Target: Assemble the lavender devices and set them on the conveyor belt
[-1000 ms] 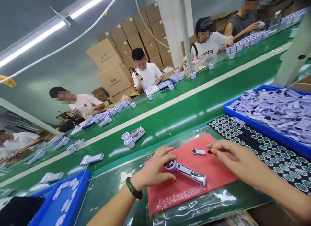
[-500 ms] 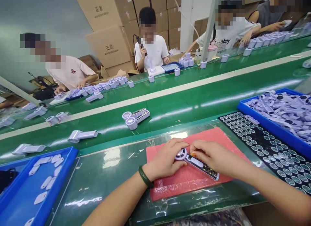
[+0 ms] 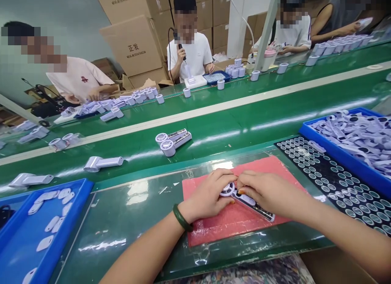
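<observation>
A white handheld fan (image 3: 255, 208) lies on the red mat (image 3: 220, 231), its round head toward my left hand and its open handle showing a dark circuit board. My left hand (image 3: 207, 194) grips the fan near the head, and a green bead bracelet circles that wrist. My right hand (image 3: 269, 192) presses a small lilac handle piece (image 3: 248, 199) onto the handle, and its fingers partly hide the piece. The fan's head is partly covered by my fingers.
A blue tray (image 3: 345, 157) of lilac parts and a black tray (image 3: 308, 164) of round discs stand to the right. Another blue tray (image 3: 82, 186) is at left. Assembled fans (image 3: 173, 142) lie on the green belt, with co-workers beyond.
The lilac piece has gone from the mat onto the fan's handle, carried there by my right hand. Both hands have closed in on the fan, and the view has steadied and levelled.
</observation>
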Demonstrator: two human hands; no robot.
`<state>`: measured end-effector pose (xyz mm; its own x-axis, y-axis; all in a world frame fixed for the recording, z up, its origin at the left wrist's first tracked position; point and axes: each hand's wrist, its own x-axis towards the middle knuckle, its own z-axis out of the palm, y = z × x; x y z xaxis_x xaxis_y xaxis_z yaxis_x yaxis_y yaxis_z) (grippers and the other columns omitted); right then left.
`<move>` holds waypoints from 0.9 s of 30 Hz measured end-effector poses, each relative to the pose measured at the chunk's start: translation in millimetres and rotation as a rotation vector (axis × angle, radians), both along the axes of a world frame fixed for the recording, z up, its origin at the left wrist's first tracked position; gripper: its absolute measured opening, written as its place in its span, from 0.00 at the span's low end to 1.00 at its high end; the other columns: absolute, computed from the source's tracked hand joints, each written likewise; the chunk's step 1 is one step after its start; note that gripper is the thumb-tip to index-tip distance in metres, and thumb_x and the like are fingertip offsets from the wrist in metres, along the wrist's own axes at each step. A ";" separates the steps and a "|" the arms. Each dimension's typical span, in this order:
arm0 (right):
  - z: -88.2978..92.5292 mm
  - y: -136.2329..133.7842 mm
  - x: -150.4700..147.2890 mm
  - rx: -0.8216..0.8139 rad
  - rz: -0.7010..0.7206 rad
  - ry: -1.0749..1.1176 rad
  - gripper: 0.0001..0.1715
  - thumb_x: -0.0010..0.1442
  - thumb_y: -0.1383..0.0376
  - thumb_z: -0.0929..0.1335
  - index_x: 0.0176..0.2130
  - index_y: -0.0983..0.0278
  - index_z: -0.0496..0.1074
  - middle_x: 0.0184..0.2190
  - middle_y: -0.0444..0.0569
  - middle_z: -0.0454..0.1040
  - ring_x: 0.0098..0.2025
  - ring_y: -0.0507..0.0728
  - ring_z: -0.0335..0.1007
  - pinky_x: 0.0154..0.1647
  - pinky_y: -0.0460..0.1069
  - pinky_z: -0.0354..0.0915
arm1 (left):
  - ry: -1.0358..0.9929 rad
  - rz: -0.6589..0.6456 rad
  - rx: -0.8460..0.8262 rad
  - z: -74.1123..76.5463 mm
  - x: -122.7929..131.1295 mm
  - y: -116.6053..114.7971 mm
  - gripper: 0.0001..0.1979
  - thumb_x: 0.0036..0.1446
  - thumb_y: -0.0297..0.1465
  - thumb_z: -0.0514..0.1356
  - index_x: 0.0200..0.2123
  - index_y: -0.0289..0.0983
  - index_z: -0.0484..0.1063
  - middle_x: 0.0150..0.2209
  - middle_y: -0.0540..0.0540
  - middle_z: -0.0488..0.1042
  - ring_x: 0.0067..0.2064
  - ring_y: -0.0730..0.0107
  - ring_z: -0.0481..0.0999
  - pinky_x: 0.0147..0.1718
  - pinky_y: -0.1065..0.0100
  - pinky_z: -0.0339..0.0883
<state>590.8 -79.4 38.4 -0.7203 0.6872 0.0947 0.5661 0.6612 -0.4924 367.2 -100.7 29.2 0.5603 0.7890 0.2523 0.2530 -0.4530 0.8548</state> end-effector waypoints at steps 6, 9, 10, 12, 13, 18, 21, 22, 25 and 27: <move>0.4 2.1 -0.1 -0.015 0.036 -0.034 0.11 0.69 0.70 0.60 0.35 0.61 0.66 0.32 0.44 0.67 0.31 0.58 0.66 0.27 0.49 0.55 | -0.005 0.002 -0.003 -0.6 0.3 -0.4 0.25 0.60 0.22 0.63 0.59 0.42 0.69 0.58 0.40 0.66 0.60 0.51 0.64 0.63 0.55 0.57; 1.9 6.0 -0.2 0.030 0.073 -0.105 0.10 0.67 0.72 0.63 0.34 0.61 0.66 0.31 0.43 0.65 0.28 0.57 0.65 0.24 0.49 0.51 | 0.000 0.010 -0.005 0.3 0.6 -1.1 0.23 0.60 0.24 0.63 0.58 0.42 0.69 0.57 0.40 0.66 0.59 0.51 0.65 0.62 0.54 0.58; 2.9 7.3 -0.7 0.051 0.084 -0.134 0.10 0.65 0.74 0.64 0.34 0.61 0.66 0.30 0.42 0.65 0.27 0.57 0.64 0.24 0.49 0.50 | 0.002 0.013 -0.003 0.7 0.8 -1.6 0.22 0.61 0.24 0.63 0.58 0.42 0.69 0.57 0.40 0.67 0.58 0.50 0.65 0.61 0.54 0.59; 5.9 8.7 -3.7 0.118 0.113 -0.218 0.12 0.59 0.78 0.67 0.33 0.61 0.66 0.30 0.42 0.66 0.26 0.57 0.63 0.23 0.49 0.49 | 0.009 0.015 0.011 1.4 1.0 -2.7 0.23 0.62 0.25 0.62 0.59 0.42 0.68 0.57 0.39 0.67 0.58 0.50 0.65 0.61 0.54 0.59; 7.8 8.2 -6.3 0.162 0.128 -0.269 0.15 0.55 0.80 0.67 0.33 0.61 0.67 0.30 0.42 0.67 0.25 0.58 0.63 0.23 0.49 0.50 | 0.011 0.016 0.020 1.3 1.0 -3.1 0.23 0.62 0.25 0.62 0.60 0.41 0.67 0.57 0.39 0.67 0.58 0.51 0.65 0.61 0.54 0.59; 17.3 -4.6 -22.7 0.365 0.138 -0.485 0.17 0.48 0.81 0.67 0.35 0.64 0.70 0.30 0.49 0.70 0.29 0.64 0.68 0.40 0.61 0.66 | 0.018 0.012 0.055 -7.2 -0.9 -1.7 0.32 0.63 0.26 0.62 0.67 0.42 0.56 0.61 0.39 0.63 0.61 0.50 0.62 0.63 0.52 0.56; 16.3 -9.2 -18.1 0.396 0.006 -0.542 0.10 0.54 0.79 0.69 0.34 0.66 0.70 0.30 0.51 0.70 0.29 0.64 0.69 0.40 0.62 0.67 | 0.068 -0.021 0.140 -15.8 -3.1 2.0 0.39 0.61 0.28 0.64 0.70 0.43 0.48 0.61 0.40 0.61 0.60 0.50 0.62 0.62 0.48 0.58; 14.3 -9.2 -12.4 0.376 -0.065 -0.512 0.09 0.57 0.77 0.70 0.33 0.65 0.69 0.30 0.50 0.70 0.28 0.64 0.69 0.37 0.59 0.68 | 0.096 -0.027 0.168 -17.6 -3.8 3.2 0.41 0.61 0.28 0.64 0.70 0.43 0.46 0.61 0.40 0.61 0.60 0.51 0.62 0.61 0.48 0.59; 5.2 -12.6 10.6 0.207 -0.272 -0.279 0.08 0.65 0.67 0.71 0.35 0.63 0.67 0.28 0.45 0.70 0.26 0.61 0.69 0.25 0.53 0.64 | 0.147 -0.012 0.193 -18.0 -5.3 4.5 0.42 0.61 0.27 0.64 0.71 0.45 0.42 0.61 0.41 0.60 0.60 0.54 0.62 0.61 0.50 0.61; -1.6 -23.3 22.2 0.095 -0.322 -0.129 0.07 0.65 0.66 0.72 0.41 0.62 0.69 0.32 0.44 0.72 0.30 0.60 0.71 0.28 0.51 0.66 | 0.148 -0.012 0.198 -15.4 -5.7 2.6 0.42 0.61 0.26 0.64 0.71 0.46 0.43 0.62 0.41 0.59 0.61 0.54 0.62 0.62 0.50 0.61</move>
